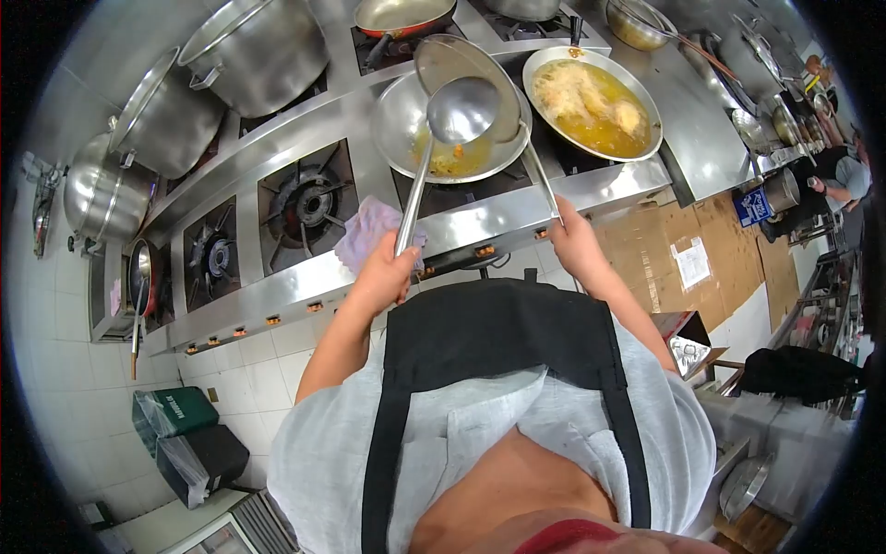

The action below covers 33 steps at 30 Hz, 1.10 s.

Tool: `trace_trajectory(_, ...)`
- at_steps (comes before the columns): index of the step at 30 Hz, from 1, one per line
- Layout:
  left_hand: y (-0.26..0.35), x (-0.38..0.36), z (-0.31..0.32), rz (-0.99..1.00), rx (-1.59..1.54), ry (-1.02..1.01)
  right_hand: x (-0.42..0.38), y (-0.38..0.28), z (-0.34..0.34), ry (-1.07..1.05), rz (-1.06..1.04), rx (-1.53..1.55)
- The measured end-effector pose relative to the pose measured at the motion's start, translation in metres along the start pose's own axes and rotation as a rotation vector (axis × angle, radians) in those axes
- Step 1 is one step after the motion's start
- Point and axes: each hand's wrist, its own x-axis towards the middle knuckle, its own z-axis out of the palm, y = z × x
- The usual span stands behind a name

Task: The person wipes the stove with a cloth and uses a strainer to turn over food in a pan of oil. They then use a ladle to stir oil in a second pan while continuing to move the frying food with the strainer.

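Observation:
My left hand point(385, 272) is closed around the long handle of a steel ladle point(463, 111), whose bowl hangs over a wide steel wok point(392, 129). Closed on the handle of a round strainer point(438, 63), my right hand point(579, 238) is at the stove's front edge. The strainer tilts above the wok, partly covered by the ladle bowl in this view. Some yellow oil and small orange-brown bits point(443, 168) lie in the wok's bottom. A crumpled lilac cloth point(366, 231) is right beside my left hand, on the stove edge.
To the right, a pan point(659, 138) holds bubbling yellow oil with pale battered pieces point(581, 92). Bare burners point(312, 205) are on the left; large pots point(263, 60) stand behind. A metal bowl point(637, 26) sits at back right. Another person point(840, 175) is at far right.

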Motion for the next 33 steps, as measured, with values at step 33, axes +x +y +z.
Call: trace_trajectory(33, -0.02, 0.133, -0.022, -0.164, -0.658, 0.029, 0.017, 0.093, -0.103, 0.522, 0.141, -0.147)
